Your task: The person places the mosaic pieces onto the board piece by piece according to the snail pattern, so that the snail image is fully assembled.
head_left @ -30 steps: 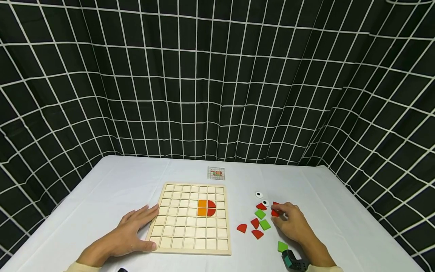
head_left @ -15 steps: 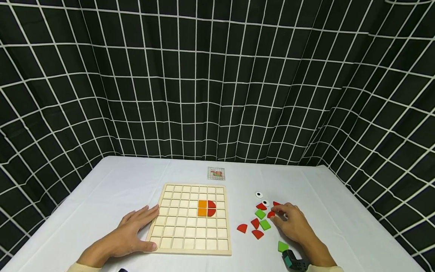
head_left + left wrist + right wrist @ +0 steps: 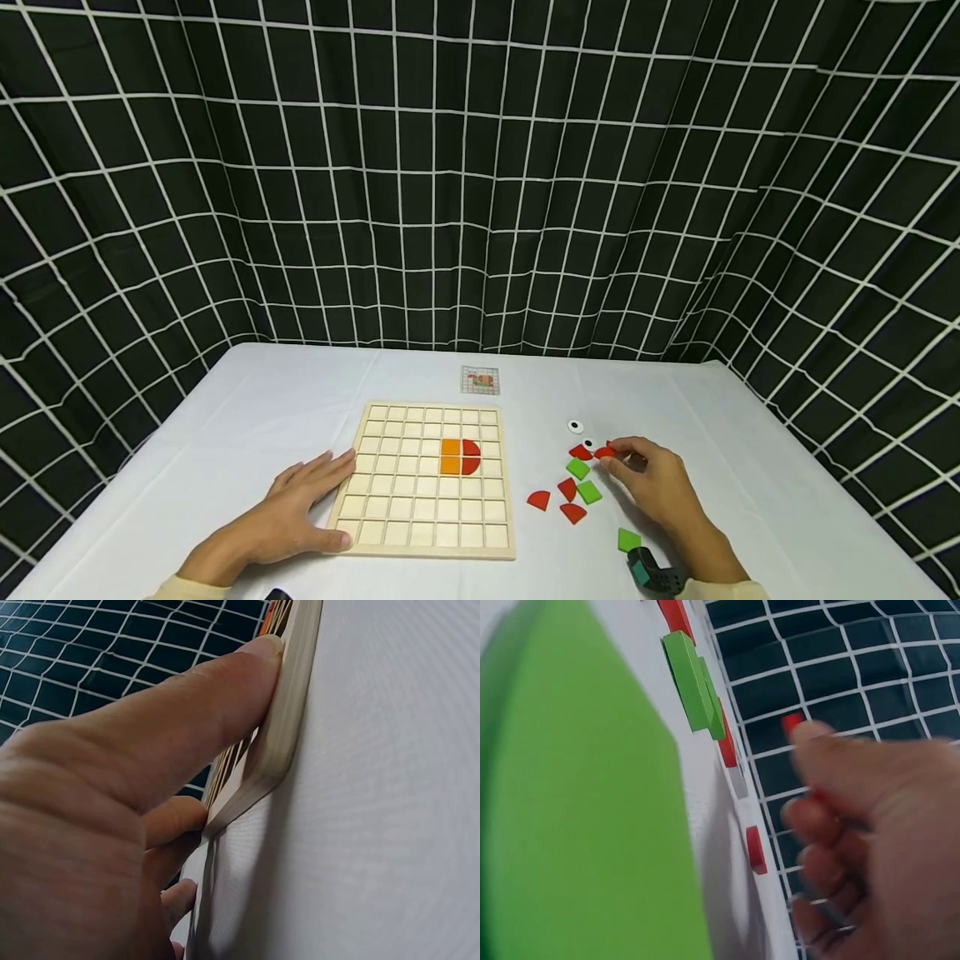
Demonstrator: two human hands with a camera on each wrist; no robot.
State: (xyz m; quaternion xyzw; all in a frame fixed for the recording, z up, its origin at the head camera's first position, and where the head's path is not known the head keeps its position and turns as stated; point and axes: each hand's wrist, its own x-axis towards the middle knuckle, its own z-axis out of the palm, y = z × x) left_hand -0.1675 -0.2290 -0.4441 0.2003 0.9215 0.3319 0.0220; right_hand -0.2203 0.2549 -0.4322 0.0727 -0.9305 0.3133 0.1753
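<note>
My right hand (image 3: 656, 479) pinches a red quarter-circle tile (image 3: 604, 452) between thumb and forefinger; in the right wrist view this tile (image 3: 792, 721) pokes out past the thumb tip, above the tabletop. Behind the fingers, another red tile (image 3: 610, 443) partly shows. My left hand (image 3: 288, 512) lies at the wooden grid board (image 3: 405, 508), fingers extended to its left edge. In the left wrist view the thumb (image 3: 217, 697) presses on the board's rim near a corner. Set in the board are two orange squares (image 3: 450, 457) and two red quarter-circles (image 3: 471, 457) forming a half disc.
Right of the board lie loose red quarter-circles (image 3: 538, 500), green tiles (image 3: 589, 492) and two white eye discs (image 3: 575, 427). One green tile (image 3: 628, 540) sits by the right wrist's black strap (image 3: 654, 573). A small picture card (image 3: 480, 380) lies beyond the board.
My right hand first slid a red quarter-circle slightly left on the table, then pinched it and raised it. The left hand has stayed at the board. The head view shifted slightly.
</note>
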